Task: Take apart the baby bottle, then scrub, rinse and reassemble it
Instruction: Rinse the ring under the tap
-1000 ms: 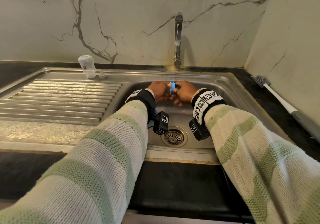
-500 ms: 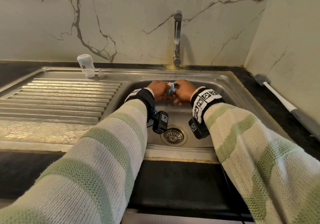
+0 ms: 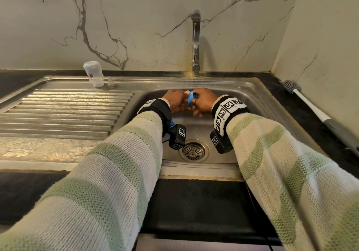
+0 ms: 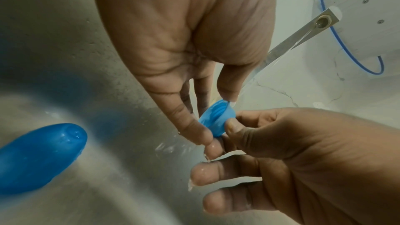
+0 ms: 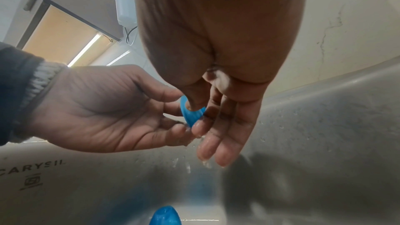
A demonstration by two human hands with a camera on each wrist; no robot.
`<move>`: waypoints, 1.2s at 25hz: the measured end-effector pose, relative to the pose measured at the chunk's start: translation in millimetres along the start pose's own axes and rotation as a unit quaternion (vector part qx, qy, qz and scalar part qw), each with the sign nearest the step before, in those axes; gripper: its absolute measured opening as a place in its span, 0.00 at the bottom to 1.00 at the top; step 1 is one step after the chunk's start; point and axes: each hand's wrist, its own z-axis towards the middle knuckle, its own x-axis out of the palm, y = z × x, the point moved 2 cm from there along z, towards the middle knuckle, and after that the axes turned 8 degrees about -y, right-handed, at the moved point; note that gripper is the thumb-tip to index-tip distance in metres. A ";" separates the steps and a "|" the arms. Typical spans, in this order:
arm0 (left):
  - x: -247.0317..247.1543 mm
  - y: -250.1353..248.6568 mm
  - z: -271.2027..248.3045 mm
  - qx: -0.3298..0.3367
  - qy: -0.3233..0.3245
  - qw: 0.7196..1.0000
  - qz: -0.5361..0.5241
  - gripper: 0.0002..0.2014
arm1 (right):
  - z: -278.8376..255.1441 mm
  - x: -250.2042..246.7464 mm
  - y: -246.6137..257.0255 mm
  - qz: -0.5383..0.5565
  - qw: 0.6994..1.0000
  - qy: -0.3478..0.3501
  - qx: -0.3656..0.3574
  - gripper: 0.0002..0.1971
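Left to right, we noted: bottle body and nipple parked on drainboard, well apart. Left hand and right hand both pinched blue collar ring under tap stream. We judged wet fingertips could slip, dropping ring toward drain.

A steel sink sits in a dark surface below a marble wall. A tap rises behind the basin, above the round drain. A ribbed draining board lies on the left.
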 end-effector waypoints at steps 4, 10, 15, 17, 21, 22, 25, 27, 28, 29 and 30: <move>1.7 -1.3 -2.0 -0.014 0.003 1.000 -0.004 0.16 | 0.8 -0.3 0.0 -0.007 1.000 -0.008 0.015 0.11; -0.4 0.7 -2.4 0.008 0.009 1.000 0.022 0.16 | -3.4 1.3 1.3 -0.008 1.000 0.011 0.017 0.09; 1.0 1.0 -3.1 -0.008 0.002 1.000 0.005 0.17 | -1.3 1.3 0.2 -0.007 0.999 0.007 0.039 0.11; 1.1 1.4 -2.1 -0.001 -0.006 1.000 -0.001 0.17 | -2.4 2.6 0.6 -0.004 0.999 0.013 0.048 0.13; 0.2 0.6 -1.9 -0.001 -0.004 1.000 0.001 0.16 | -3.4 2.2 2.4 0.010 0.999 0.012 0.036 0.11; -0.2 0.6 -1.7 -0.004 -0.001 1.000 0.003 0.16 | -2.7 1.8 2.1 0.010 0.999 0.013 0.032 0.11; 0.5 1.5 -3.5 -0.009 0.011 0.999 0.030 0.16 | -1.0 1.2 0.1 0.004 0.999 0.015 0.035 0.11; 1.3 1.9 -4.2 -0.004 0.012 0.999 0.036 0.15 | -1.0 1.3 -0.1 0.004 0.999 0.018 0.044 0.11; 1.2 2.1 -3.5 0.000 0.010 0.999 0.034 0.14 | -1.4 1.9 0.0 0.005 0.999 0.021 0.050 0.11; 0.9 2.0 -3.0 0.002 0.009 0.999 0.034 0.14 | -2.5 2.1 0.4 0.006 0.998 0.024 0.053 0.11; 0.7 2.4 -2.0 0.001 0.010 0.999 0.036 0.14 | -3.2 2.2 0.7 0.005 0.998 0.028 0.054 0.11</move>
